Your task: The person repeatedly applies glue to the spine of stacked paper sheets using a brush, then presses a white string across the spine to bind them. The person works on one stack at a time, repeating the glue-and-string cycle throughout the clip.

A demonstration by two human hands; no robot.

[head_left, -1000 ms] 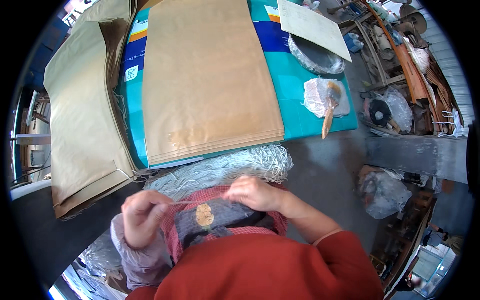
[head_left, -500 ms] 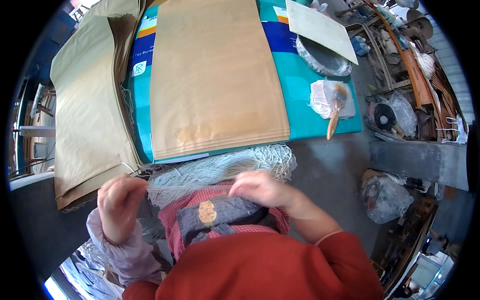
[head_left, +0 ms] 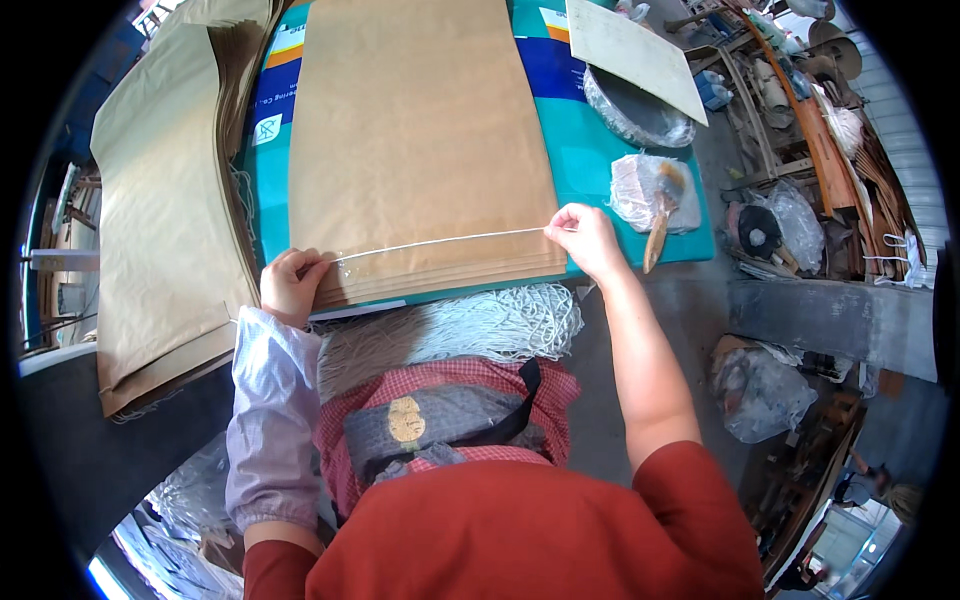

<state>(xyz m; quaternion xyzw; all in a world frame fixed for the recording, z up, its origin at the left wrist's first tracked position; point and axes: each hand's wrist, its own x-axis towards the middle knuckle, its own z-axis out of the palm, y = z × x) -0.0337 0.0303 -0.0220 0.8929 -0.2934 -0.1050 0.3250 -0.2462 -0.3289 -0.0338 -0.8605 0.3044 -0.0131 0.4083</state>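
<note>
A white string (head_left: 440, 242) runs nearly straight across the near end of a stack of brown paper sheets (head_left: 420, 130). At the stack's left edge my left hand (head_left: 292, 283) pinches one end of it. The other end is between the thumb and fingers of my right hand (head_left: 580, 236), over the stack's right edge. Below the string, the near edges of several sheets show as a stepped fan, with a shiny wet-looking patch at the left. A bundle of loose white strings (head_left: 450, 325) lies between the table edge and my lap.
The stack rests on a teal printed sheet (head_left: 570, 150). A brush (head_left: 657, 235) lies on a plastic-wrapped block (head_left: 640, 190) at right, near a plastic-covered basin (head_left: 640, 115) partly under a pale board (head_left: 640, 55). More folded brown paper (head_left: 165, 200) hangs at left.
Both hands have moved forward from above my lap to the stack's near end. The string between them now stretches across the paper. My right arm has extended.
</note>
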